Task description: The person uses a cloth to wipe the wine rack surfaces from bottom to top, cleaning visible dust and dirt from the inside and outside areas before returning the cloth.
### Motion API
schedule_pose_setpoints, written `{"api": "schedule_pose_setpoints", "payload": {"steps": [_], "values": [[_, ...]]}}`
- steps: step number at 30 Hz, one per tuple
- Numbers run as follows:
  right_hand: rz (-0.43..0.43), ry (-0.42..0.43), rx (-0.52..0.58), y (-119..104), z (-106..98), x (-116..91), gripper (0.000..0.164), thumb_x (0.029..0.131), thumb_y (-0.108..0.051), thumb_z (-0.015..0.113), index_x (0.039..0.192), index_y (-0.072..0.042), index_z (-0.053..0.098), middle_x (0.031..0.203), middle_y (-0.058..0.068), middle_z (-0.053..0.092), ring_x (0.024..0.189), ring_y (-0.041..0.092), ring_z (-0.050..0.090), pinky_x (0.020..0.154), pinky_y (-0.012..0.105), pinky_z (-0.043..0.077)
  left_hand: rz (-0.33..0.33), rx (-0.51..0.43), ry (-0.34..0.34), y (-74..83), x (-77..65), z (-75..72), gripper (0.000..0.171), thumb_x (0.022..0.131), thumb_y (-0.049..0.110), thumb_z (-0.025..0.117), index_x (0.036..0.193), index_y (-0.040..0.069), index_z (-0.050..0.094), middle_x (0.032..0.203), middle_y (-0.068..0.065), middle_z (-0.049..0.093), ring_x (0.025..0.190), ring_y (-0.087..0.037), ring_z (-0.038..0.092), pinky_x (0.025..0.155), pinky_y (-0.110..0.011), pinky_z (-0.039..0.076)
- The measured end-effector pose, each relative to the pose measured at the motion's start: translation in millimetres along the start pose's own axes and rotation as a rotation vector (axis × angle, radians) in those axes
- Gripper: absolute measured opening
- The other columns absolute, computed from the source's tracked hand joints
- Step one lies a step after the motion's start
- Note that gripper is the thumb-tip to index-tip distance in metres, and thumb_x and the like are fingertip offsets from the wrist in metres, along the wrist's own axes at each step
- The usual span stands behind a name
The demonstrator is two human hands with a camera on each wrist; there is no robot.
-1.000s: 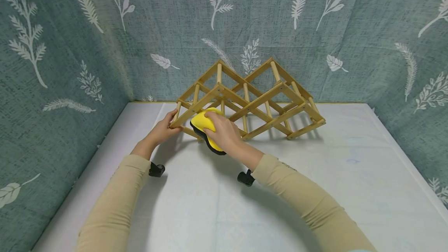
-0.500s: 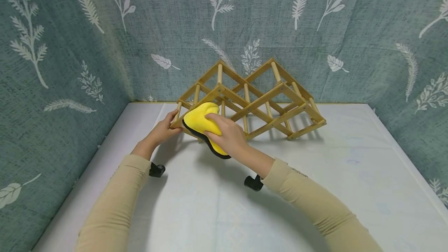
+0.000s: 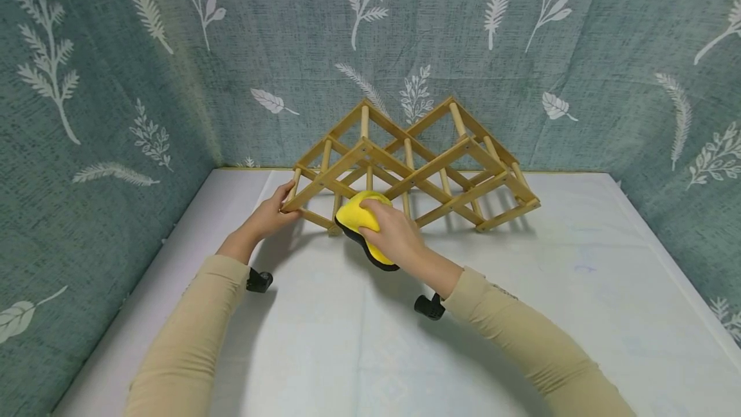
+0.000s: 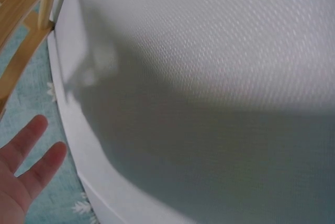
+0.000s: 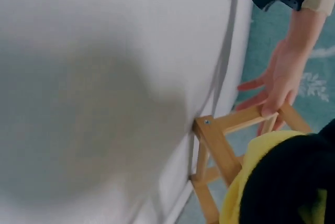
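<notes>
Right hand [image 3: 398,235] pinches a yellow cloth [image 3: 356,213] with a black edge, fingers curled in on it, thumb on the near side; cloth is bunched, in front of the lower left-middle part of a wooden rack [image 3: 412,181]. Cloth-to-rack contact: cannot tell. Left hand [image 3: 269,216] grips the rack's left end, thumb and a finger around the corner; left wrist view shows two fingers [image 4: 46,169] stretched straight and spread, off the wood. Rack stands zigzag, upright, near the back edge of the white tabletop [image 3: 341,346], about midway between the left and right edges. Black device [image 3: 259,281] at left wrist, another black gadget [image 3: 429,307] at right. Beige sleeves [image 3: 188,340] come in over the front edge. Blue-green leaf-print curtain [image 3: 324,50] behind the back edge.
</notes>
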State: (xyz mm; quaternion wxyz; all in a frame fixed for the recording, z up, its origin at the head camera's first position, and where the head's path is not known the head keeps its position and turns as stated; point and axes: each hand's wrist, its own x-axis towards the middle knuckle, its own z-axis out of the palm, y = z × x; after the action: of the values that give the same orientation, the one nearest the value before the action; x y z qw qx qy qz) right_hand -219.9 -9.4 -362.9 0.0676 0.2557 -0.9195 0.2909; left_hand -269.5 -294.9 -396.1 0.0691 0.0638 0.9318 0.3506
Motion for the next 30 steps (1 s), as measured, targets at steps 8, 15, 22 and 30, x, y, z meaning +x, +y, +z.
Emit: {"api": "schedule_pose_setpoints", "payload": {"steps": [8,15,22,30], "values": [[-0.022,0.077,0.065,-12.3,10.5,21.2,0.041,0.086,-0.025,0.065,0.124,-0.013,0.053,0.109,0.008,0.064,0.069,0.017,0.059,0.054,0.026,0.044,-0.005,0.013,-0.003,-0.1,2.2,-1.2,0.079,0.09,0.031,0.057,0.149,0.016,0.006,0.147,-0.022,0.024,0.126,-0.044,0.035,0.098,-0.055,0.033],[-0.082,0.125,0.059,-21.2,12.6,18.1,0.041,0.086,-0.027,0.064,0.124,-0.015,0.054,0.116,0.005,0.062,0.089,0.019,0.062,0.066,0.033,0.05,-0.033,0.055,-0.029,1.4,1.0,-4.0,0.08,0.09,0.036,0.056,0.149,0.019,0.005,0.144,-0.026,0.028,0.126,-0.044,0.034,0.098,-0.056,0.033],[-0.127,-0.044,-0.142,-24.3,23.9,4.1,0.039,0.087,-0.025,0.064,0.123,-0.014,0.052,0.108,0.006,0.064,0.085,0.02,0.063,0.064,0.032,0.051,-0.047,0.092,-0.04,6.7,-0.8,-8.1,0.081,0.09,0.042,0.054,0.149,0.019,0.004,0.148,-0.024,0.019,0.13,-0.043,0.028,0.101,-0.056,0.029],[-0.071,-0.182,-0.289,-31.0,48.5,19.9,0.038,0.086,-0.027,0.065,0.12,-0.016,0.054,0.097,0.005,0.065,0.079,0.018,0.063,0.057,0.031,0.05,-0.042,0.085,-0.041,7.1,-1.7,-5.9,0.082,0.09,0.041,0.055,0.149,0.018,0.004,0.144,-0.025,0.029,0.127,-0.042,0.034,0.099,-0.055,0.032]]}}
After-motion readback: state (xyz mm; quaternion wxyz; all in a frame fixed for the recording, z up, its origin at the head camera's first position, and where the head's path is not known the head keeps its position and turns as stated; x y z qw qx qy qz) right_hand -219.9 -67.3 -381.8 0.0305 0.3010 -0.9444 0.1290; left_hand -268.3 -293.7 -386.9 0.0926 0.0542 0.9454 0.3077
